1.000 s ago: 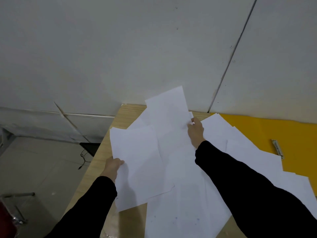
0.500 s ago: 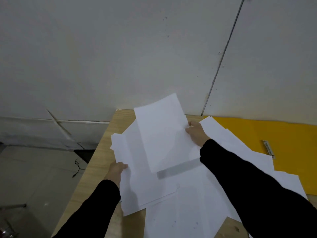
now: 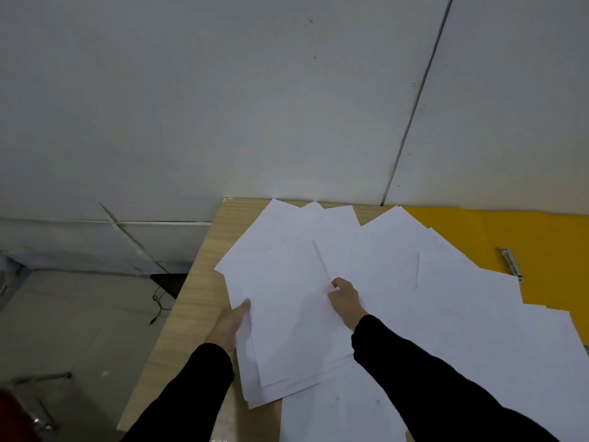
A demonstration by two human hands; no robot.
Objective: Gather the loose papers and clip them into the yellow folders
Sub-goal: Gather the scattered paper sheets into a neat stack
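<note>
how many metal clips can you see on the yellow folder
1: the metal clip lies on the yellow folder, far right near the wall. The loose papers may hide others.

Sheaf of papers [image 3: 287, 314] between my fingers [image 3: 245, 305], loose sheets [image 3: 462, 298] right of them, folder [image 3: 541, 237] beyond, under the sheets, all on the table [image 3: 191, 314]

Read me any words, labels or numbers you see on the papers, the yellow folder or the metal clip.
None can be read.
Loose papers: look blank; a few faint specks on the nearest sheet, too blurred to tell as writing.
Yellow folder: plain, no label.
Metal clip: faint marks, too small to read.
</note>
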